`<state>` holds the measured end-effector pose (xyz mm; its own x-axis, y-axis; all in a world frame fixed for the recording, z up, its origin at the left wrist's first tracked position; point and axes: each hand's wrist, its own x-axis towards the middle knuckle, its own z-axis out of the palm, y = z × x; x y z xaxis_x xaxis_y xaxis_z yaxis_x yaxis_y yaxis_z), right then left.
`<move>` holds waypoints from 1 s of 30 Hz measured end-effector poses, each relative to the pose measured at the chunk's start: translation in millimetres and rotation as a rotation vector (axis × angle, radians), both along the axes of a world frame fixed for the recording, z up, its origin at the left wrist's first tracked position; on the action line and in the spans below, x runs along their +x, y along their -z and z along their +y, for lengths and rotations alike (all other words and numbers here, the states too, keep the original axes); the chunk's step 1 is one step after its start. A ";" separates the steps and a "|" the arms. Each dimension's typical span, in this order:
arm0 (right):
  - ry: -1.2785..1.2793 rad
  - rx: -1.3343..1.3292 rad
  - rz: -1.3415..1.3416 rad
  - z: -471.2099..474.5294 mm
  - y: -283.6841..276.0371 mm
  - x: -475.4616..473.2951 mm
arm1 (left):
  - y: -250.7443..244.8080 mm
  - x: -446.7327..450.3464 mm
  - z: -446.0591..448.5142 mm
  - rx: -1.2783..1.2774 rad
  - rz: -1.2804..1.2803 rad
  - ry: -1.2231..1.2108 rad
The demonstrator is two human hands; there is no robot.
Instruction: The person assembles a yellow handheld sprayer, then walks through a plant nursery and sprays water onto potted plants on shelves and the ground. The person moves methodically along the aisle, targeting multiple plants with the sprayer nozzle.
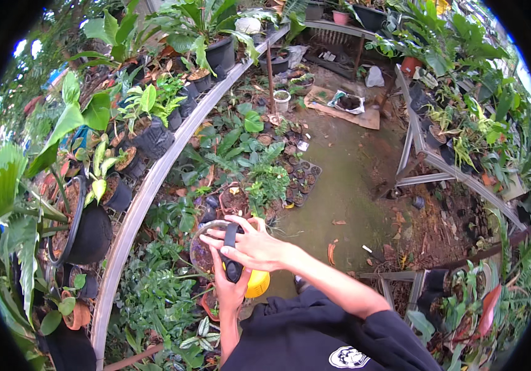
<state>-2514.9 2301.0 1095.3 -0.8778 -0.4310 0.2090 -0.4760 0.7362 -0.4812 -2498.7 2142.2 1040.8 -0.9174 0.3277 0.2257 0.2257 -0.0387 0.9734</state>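
In front of my body both hands are on a handheld black device, seen from above. A yellow container point(258, 283) shows just below it; together they look like a pump sprayer, though my hands hide the join. My left hand point(231, 283) is wrapped around the lower end of the black part point(232, 270). Reaching in from the right, my right hand point(251, 246) lies across the top with its fingers spread. A black band point(230, 235) crosses over those fingers. Behind the hands is the rim of a large round pot point(200, 227).
A metal bench rail point(154, 185) curves along the left, lined with potted plants. Leafy plants cover the ground beneath it. A seedling tray point(309, 183) lies on the mossy path point(339, 185). Farther off, an open soil bag point(350, 103) rests on cardboard point(371, 118). Metal bench frames point(472, 185) stand right.
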 end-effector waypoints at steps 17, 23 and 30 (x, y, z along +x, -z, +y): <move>-0.214 -0.184 -0.054 150.6 25.0 -42.2 | -14.1 -19.3 140.4 0.118 -0.109 -0.155; 0.220 -1.082 -0.436 191.5 104.2 -4.5 | 3.2 -8.5 152.4 0.166 -0.275 -0.150; 0.292 -1.508 -0.895 155.9 168.6 -13.0 | 30.1 9.7 167.8 0.122 -0.332 -0.044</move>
